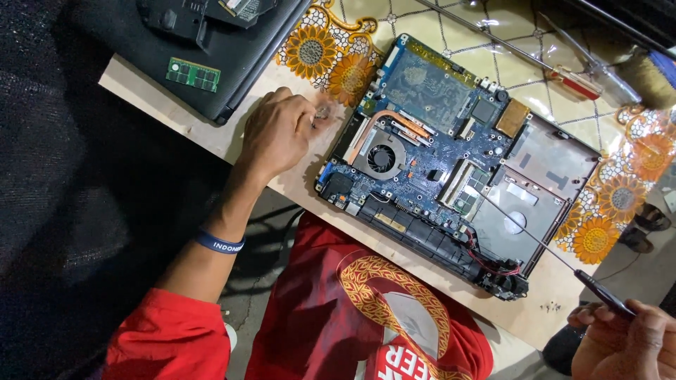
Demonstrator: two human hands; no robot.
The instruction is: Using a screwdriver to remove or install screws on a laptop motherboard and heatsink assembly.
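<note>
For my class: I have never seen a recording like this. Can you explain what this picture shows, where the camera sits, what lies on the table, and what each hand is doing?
There is no machine here: a person in a red shirt works with bare hands. The one camera is worn on the head and looks down. On the table lies an opened laptop base, its blue circuit board and round fan exposed. A second dark laptop lies at the top left, with a green memory card on it. Another screwdriver with a red handle lies on the flowered cloth. The left hand rests by the board's edge, pinching something small that I cannot make out. The right hand holds a long thin screwdriver, its tip over the board.
</note>
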